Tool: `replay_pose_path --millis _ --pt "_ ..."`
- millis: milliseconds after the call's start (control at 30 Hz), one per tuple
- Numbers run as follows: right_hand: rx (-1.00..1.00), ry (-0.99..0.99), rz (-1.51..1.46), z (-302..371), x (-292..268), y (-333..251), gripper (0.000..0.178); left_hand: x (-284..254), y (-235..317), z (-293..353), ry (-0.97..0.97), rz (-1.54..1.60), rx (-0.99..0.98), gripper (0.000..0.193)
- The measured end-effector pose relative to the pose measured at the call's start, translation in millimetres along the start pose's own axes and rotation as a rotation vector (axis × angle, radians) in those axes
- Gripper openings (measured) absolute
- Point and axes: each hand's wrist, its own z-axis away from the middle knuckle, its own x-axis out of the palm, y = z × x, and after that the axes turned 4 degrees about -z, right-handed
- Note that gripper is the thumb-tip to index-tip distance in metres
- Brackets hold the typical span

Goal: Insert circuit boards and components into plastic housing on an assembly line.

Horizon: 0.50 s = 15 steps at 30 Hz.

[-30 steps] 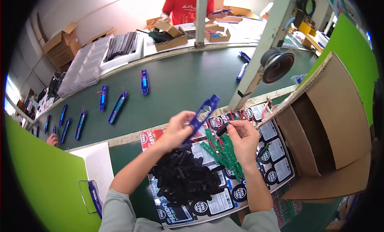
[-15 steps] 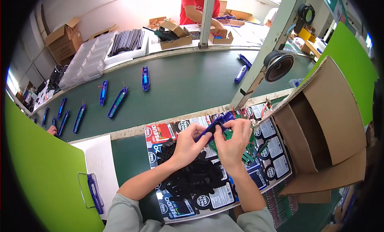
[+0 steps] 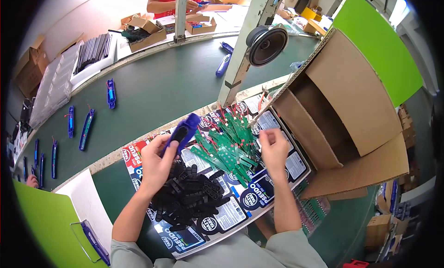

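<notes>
My left hand (image 3: 157, 164) grips a blue plastic housing (image 3: 186, 129), tilted up, with a black piece set in its face. Below that hand lies a heap of small black plastic parts (image 3: 187, 194). My right hand (image 3: 274, 150) is apart from the housing, just right of a pile of green circuit boards (image 3: 231, 145) with red wires. Its fingers are curled closed; whether they hold anything is hidden. Both piles rest on a printed sheet (image 3: 196, 238) with repeating labels.
Several blue housings (image 3: 86, 129) lie on the green conveyor belt (image 3: 157, 83). An open cardboard box (image 3: 307, 124) stands at right, near a post with a round speaker (image 3: 267, 45). Across the belt, a person in red (image 3: 162, 4) works. Another hand (image 3: 32, 181) shows at far left.
My right hand has left the blue housing and moved right of the circuit boards. My left hand keeps the housing, now tilted more upright. The whole view has shifted.
</notes>
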Motion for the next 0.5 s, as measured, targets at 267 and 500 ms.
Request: replay_pose_path --millis 267,500 --pt "0.040 -0.168 0.425 -6.1 -26.0 72.6 0.040 -15.3 -6.6 2.5 0.020 0.104 -0.071 0.019" --pt "0.125 -0.161 0.270 -3.8 -18.0 68.4 0.035 -18.9 -2.4 4.0 0.032 0.137 -0.048 0.019"
